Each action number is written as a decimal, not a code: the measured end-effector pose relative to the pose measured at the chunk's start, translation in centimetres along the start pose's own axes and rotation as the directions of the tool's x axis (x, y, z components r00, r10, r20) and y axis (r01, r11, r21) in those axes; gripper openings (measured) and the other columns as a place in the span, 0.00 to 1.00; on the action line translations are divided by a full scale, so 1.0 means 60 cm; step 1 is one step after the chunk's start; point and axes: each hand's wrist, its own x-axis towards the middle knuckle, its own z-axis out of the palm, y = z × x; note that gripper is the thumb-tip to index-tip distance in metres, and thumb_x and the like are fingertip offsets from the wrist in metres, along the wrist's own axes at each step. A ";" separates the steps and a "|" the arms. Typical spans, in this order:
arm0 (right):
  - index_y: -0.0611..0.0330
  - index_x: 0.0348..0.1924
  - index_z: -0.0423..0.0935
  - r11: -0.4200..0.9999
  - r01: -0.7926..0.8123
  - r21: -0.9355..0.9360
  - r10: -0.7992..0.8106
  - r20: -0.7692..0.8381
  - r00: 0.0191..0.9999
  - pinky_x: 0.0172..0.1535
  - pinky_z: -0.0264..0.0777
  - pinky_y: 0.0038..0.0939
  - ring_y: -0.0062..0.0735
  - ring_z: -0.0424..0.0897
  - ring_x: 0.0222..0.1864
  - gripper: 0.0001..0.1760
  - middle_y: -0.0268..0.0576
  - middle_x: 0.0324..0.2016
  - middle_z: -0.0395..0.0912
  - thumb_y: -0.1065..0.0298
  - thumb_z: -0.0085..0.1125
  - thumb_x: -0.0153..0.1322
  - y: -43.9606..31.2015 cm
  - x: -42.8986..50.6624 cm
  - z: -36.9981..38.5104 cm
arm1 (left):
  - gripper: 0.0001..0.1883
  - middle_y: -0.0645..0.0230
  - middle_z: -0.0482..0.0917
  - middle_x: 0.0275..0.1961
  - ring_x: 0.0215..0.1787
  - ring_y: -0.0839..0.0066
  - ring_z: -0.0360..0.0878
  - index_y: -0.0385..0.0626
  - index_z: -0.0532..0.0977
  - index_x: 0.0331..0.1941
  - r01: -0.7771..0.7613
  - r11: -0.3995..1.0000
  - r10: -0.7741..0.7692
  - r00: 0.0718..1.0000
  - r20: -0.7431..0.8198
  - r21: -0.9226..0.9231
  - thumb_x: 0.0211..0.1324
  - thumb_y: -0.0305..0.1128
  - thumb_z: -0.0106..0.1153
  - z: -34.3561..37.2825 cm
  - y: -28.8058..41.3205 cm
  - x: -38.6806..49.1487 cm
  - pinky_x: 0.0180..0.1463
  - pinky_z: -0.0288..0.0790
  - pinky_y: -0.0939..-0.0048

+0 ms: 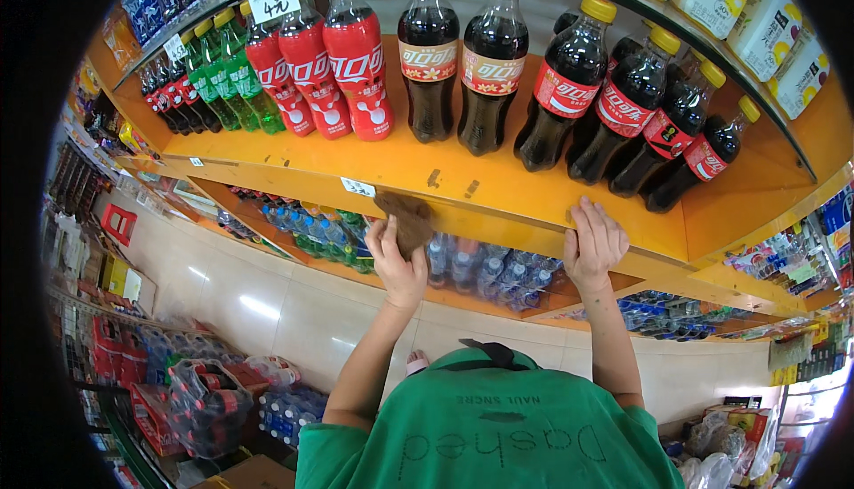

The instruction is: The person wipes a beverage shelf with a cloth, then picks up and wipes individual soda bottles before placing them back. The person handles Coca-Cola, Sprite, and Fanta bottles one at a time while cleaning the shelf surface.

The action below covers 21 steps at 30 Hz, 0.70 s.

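Note:
My left hand [398, 262] holds a brown cloth [408, 222] against the front edge of an orange shelf [393, 162], just right of a small white price tag [357, 187]. The fingers of my right hand [594, 239] rest over the same shelf edge farther right, with nothing seen in them. Behind the edge stand red-wrapped cola bottles [360, 69], cola bottles with peach labels [429, 62] and cola bottles with red labels [567, 89]. Dark marks [472, 187] show on the shelf near its front.
A glass shelf [740, 42] with white cartons hangs above the bottles. Water bottles [514, 275] stand on the shelf below. Wrapped drink packs [207, 402] are on the tiled floor [267, 302] at lower left. Plastic bags [727, 449] lie at lower right.

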 end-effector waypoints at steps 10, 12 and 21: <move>0.57 0.47 0.84 1.000 0.003 -0.002 -0.003 -0.004 1.000 0.54 0.66 0.35 0.37 0.80 0.52 0.16 0.41 0.50 0.84 0.60 0.55 0.73 0.002 0.000 0.001 | 0.27 0.45 0.71 0.55 0.47 0.45 0.79 0.39 0.74 0.54 -0.217 0.975 0.223 0.944 0.244 -0.050 0.43 0.26 0.63 0.060 0.051 -0.060 0.46 0.79 0.56; 0.57 0.47 0.84 1.000 0.004 0.002 -0.004 -0.004 1.000 0.54 0.66 0.36 0.37 0.80 0.51 0.16 0.41 0.50 0.84 0.60 0.55 0.72 0.002 0.001 0.000 | 0.27 0.46 0.72 0.54 0.46 0.47 0.80 0.39 0.74 0.53 -0.281 0.956 0.292 0.899 0.328 -0.082 0.43 0.25 0.63 0.060 0.059 -0.068 0.44 0.79 0.58; 0.59 0.47 0.84 1.000 -0.001 0.001 0.001 -0.013 1.000 0.54 0.66 0.36 0.40 0.81 0.49 0.15 0.43 0.49 0.84 0.61 0.55 0.74 -0.001 0.001 -0.001 | 0.33 0.53 0.76 0.50 0.43 0.54 0.80 0.41 0.76 0.57 -0.245 0.964 0.257 0.956 0.142 -0.099 0.38 0.23 0.65 0.024 0.100 0.056 0.41 0.77 0.60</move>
